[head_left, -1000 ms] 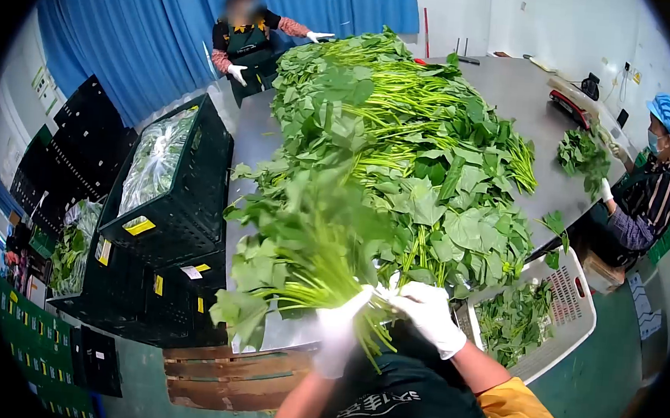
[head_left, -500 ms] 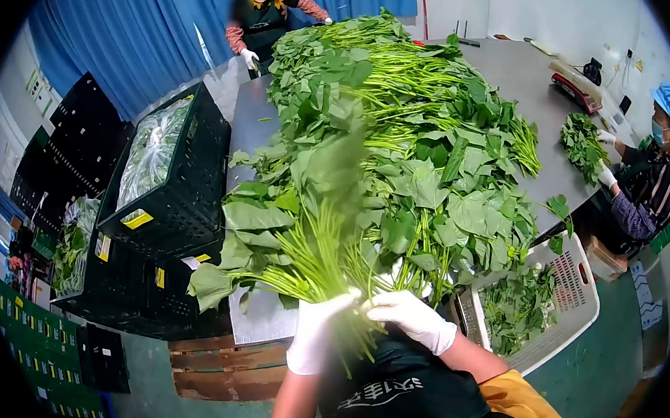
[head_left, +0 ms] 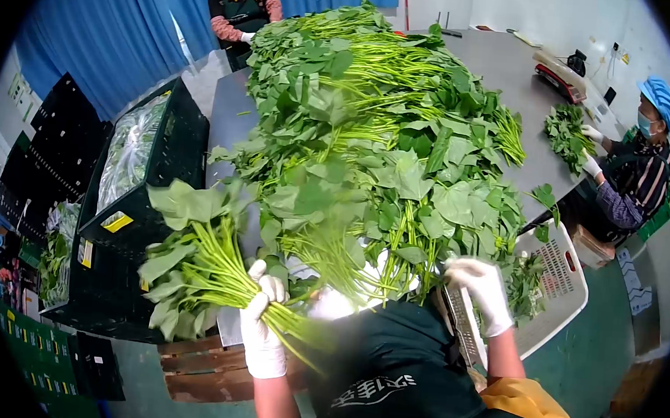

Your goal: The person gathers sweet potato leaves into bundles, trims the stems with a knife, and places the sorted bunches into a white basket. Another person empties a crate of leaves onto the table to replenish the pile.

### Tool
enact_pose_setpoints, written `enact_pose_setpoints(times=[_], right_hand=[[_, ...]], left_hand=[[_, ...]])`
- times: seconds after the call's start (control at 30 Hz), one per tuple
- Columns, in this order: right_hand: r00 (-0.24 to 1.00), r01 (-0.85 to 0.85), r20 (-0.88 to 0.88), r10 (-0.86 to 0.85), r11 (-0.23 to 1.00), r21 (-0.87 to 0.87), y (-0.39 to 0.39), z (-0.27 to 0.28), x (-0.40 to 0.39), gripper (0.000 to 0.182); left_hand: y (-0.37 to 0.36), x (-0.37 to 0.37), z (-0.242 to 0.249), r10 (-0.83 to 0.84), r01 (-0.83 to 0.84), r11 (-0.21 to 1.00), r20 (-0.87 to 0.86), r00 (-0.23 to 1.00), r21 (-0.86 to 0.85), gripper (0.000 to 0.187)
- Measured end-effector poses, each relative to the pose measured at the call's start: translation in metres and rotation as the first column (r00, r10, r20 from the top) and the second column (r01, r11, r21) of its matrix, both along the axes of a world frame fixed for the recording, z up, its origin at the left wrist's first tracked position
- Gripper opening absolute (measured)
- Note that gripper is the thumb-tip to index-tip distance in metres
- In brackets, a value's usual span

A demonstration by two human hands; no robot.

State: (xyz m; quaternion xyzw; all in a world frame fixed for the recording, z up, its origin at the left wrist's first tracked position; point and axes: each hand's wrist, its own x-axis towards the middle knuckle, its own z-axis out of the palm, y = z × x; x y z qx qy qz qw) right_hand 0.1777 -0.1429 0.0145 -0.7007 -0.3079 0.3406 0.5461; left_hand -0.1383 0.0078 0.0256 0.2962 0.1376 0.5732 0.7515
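My left hand [head_left: 263, 320], in a white glove, is closed around the stems of a bunch of leafy greens [head_left: 212, 251]. The bunch is held left of my body, leaves to the upper left and stem ends to the lower right. My right hand [head_left: 486, 293], also gloved, is raised beside the near right edge of the greens pile [head_left: 399, 175], by the white crate [head_left: 573, 280]. Its fingers are loosely bent and apart, with nothing visible in them. Blurred stems and leaves [head_left: 332, 248] lie in front of my apron.
Dark green crates [head_left: 172, 147] with bagged greens stand stacked at left. Greens cover much of the metal table [head_left: 508, 66]. A co-worker [head_left: 641, 168] at right handles a bunch [head_left: 567, 138]; a red scale [head_left: 559, 83] sits behind it. Another person [head_left: 241, 16] stands at the far left.
My left hand has moved left with the bunch, which now tilts leftward. My right hand has left the stems and moved right toward the white crate. The view has shifted slightly.
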Motion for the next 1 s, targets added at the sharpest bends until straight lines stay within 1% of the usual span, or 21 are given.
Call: enact_pose_setpoints(times=[0.03,0.07,0.1,0.13,0.2,0.27,0.33,0.37,0.4,0.47,0.5,0.53,0.63,0.67,0.73,0.8,0.87,0.9,0.93,0.97,1.0], right_hand=[[0.962,-0.046,0.265,0.068,0.995,-0.087,-0.001,-0.047,-0.004,0.016],[0.751,0.002,0.647,0.133,0.979,-0.203,-0.001,-0.051,-0.019,0.027],[0.595,0.080,0.782,0.185,0.955,-0.287,0.001,-0.068,-0.026,0.034],[0.551,0.130,0.803,0.225,0.928,-0.349,0.004,-0.084,-0.031,0.037],[0.479,0.150,0.842,0.251,0.921,-0.359,0.007,-0.111,-0.035,0.037],[0.510,0.148,0.827,0.236,0.923,-0.355,0.007,-0.124,-0.036,0.036],[0.470,0.143,0.873,0.130,0.965,-0.221,0.007,-0.130,-0.033,0.032],[0.546,0.153,0.832,0.093,0.966,-0.209,0.006,-0.121,-0.032,0.031],[0.546,0.157,0.833,0.090,0.966,-0.207,0.003,-0.107,-0.032,0.031],[0.668,0.060,0.744,0.016,0.995,-0.075,-0.004,-0.070,-0.033,0.030],[0.714,0.029,0.696,-0.075,0.997,0.078,-0.006,-0.058,-0.036,0.029],[0.714,0.033,0.697,-0.074,0.997,0.072,-0.007,-0.043,-0.040,0.029],[0.842,0.016,0.514,-0.163,0.960,0.279,0.005,0.000,-0.047,0.025],[0.841,0.015,0.515,-0.165,0.959,0.283,0.012,0.002,-0.049,0.025],[0.837,-0.066,0.526,-0.150,0.927,0.370,0.027,0.001,-0.054,0.020],[0.788,-0.162,0.608,-0.090,0.924,0.347,0.036,-0.001,-0.067,0.016],[0.726,-0.229,0.686,-0.052,0.922,0.312,0.041,0.000,-0.080,0.018],[0.627,-0.247,0.774,-0.091,0.919,0.308,0.043,0.002,-0.082,0.017],[0.632,-0.251,0.770,-0.086,0.918,0.308,0.044,0.002,-0.081,0.017],[0.549,-0.284,0.833,-0.063,0.924,0.257,0.045,0.002,-0.080,0.015],[0.460,-0.310,0.887,-0.041,0.929,0.203,0.044,0.001,-0.078,0.014]], left_hand=[[-0.005,0.006,-0.001,0.008,-0.009,0.999,-0.020,1.000,-0.051,0.048],[-0.003,0.006,-0.010,-0.035,0.034,0.999,-0.036,0.999,-0.035,0.042],[-0.010,0.014,-0.004,-0.035,0.032,0.999,-0.061,0.998,-0.042,0.039],[-0.019,0.022,0.002,-0.034,0.030,0.998,-0.088,0.996,-0.050,0.036],[-0.022,0.025,-0.002,-0.024,0.008,0.997,-0.213,0.977,-0.077,0.029],[-0.020,0.028,-0.007,-0.026,0.015,0.999,-0.231,0.973,-0.049,0.028],[-0.022,0.030,-0.001,-0.015,-0.001,0.999,-0.293,0.956,-0.054,0.030],[-0.023,0.031,0.002,-0.001,-0.023,0.998,-0.353,0.936,-0.066,0.031],[-0.023,0.032,0.001,-0.004,-0.020,0.998,-0.352,0.936,-0.065,0.031],[-0.023,0.035,0.001,0.034,-0.076,0.993,-0.394,0.918,-0.089,0.029],[-0.026,0.037,0.007,0.044,-0.083,0.994,-0.430,0.902,-0.073,0.027],[-0.029,0.041,0.011,0.038,-0.079,0.994,-0.430,0.902,-0.078,0.027],[-0.038,0.066,0.021,0.021,-0.080,0.992,-0.494,0.869,-0.098,0.025],[-0.046,0.076,0.033,-0.014,-0.065,0.990,-0.558,0.830,-0.122,0.024],[-0.051,0.088,0.036,-0.060,0.009,0.996,-0.559,0.827,-0.093,0.025],[-0.049,0.093,0.029,-0.212,0.177,0.977,-0.529,0.822,-0.117,0.024],[-0.048,0.099,0.012,-0.139,0.173,0.985,-0.550,0.823,0.011,0.023],[-0.051,0.105,0.006,-0.028,0.099,0.991,-0.569,0.822,0.095,0.017],[-0.053,0.111,0.002,0.081,0.029,0.984,-0.578,0.812,0.178,0.011],[-0.051,0.107,-0.005,0.082,0.027,0.984,-0.583,0.809,0.176,0.011],[-0.048,0.102,-0.015,0.040,0.121,0.970,-0.631,0.775,0.210,0.013]])
